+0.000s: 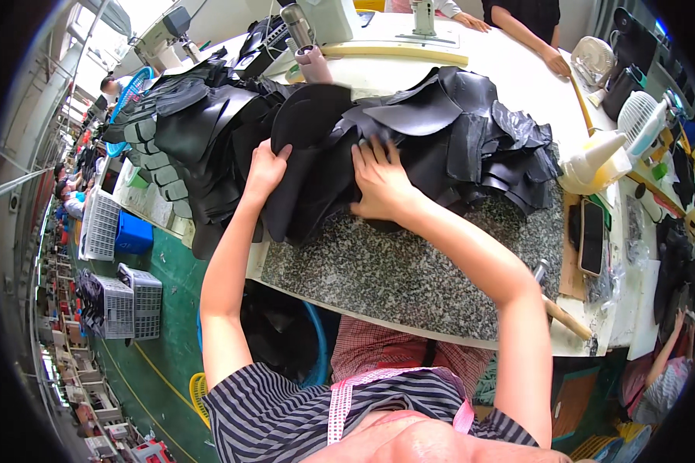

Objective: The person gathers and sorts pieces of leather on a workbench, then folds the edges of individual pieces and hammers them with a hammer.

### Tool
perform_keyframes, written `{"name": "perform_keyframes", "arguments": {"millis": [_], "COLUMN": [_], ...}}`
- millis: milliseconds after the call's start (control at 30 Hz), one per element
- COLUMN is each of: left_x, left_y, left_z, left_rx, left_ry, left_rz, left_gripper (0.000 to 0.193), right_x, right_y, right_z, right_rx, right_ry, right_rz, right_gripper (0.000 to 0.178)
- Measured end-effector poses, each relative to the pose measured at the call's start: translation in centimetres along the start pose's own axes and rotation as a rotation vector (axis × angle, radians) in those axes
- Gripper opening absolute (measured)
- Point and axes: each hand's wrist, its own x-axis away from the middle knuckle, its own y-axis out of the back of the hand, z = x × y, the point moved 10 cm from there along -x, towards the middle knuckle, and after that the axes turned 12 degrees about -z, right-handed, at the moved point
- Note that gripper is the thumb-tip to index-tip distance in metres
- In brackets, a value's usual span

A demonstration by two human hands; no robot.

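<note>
A rounded, flat black piece (310,123) that looks like cut leather stands raised above a heap of similar black pieces (432,108). My left hand (267,171) pinches its left edge between thumb and fingers. Over the heap, just right of that piece, my right hand (384,184) lies palm down with fingers spread; their tips are slightly blurred. Whether it touches the raised piece I cannot tell. Part of the heap rests on a speckled stone slab (409,270) in front of me.
On the right are a pale spouted container (594,163), a phone (591,238), a wooden handle (567,319) and a small fan (641,117). A pink-and-grey bottle-shaped object (312,62) stands behind the heap. Grey crates (106,305) sit on the floor at left. Co-workers' arms (529,38) show across the table.
</note>
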Motion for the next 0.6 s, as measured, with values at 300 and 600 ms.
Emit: {"name": "perform_keyframes", "arguments": {"millis": [300,600], "left_x": [0.2,1.9], "left_y": [0.5,0.5], "left_z": [5.6,2.0], "left_rx": [0.221,0.08], "left_ry": [0.219,0.021], "left_rz": [-0.008,0.023], "left_gripper": [0.028,0.025], "right_x": [-1.2,1.7], "right_y": [-1.9,5.1], "right_z": [-4.9,-9.9], "right_rx": [0.073,-0.006], "right_ry": [-0.244,-0.341], "right_rz": [0.062,-0.264], "right_gripper": [0.094,0.007]}}
